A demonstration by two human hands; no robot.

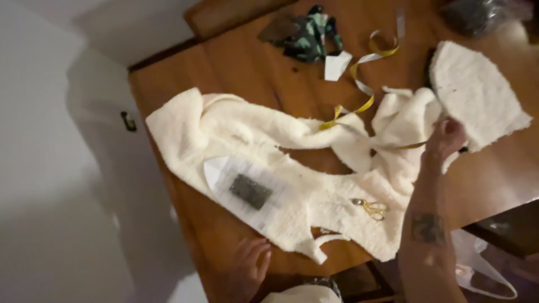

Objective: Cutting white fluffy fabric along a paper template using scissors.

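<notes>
The brown wooden surface [236,62] carries one large, irregular sheet of cream fleecy fabric [292,185] spread across its middle. It looks soft, light and floppy, so it would sag and is best taken by an edge or corner. One cut oval piece of the same cream fabric [477,90] lies at the far right. The right hand [444,139] pinches its lower edge, fingers curled closed on it. The left hand [247,268] rests at the near edge of the surface, fingers loosely together, holding nothing. There is one white paper pattern piece [224,174] under a dark rectangular weight [250,191], one yellow measuring tape [359,78], one camouflage fabric scrap [310,35] and one small gold pair of scissors [370,208].
</notes>
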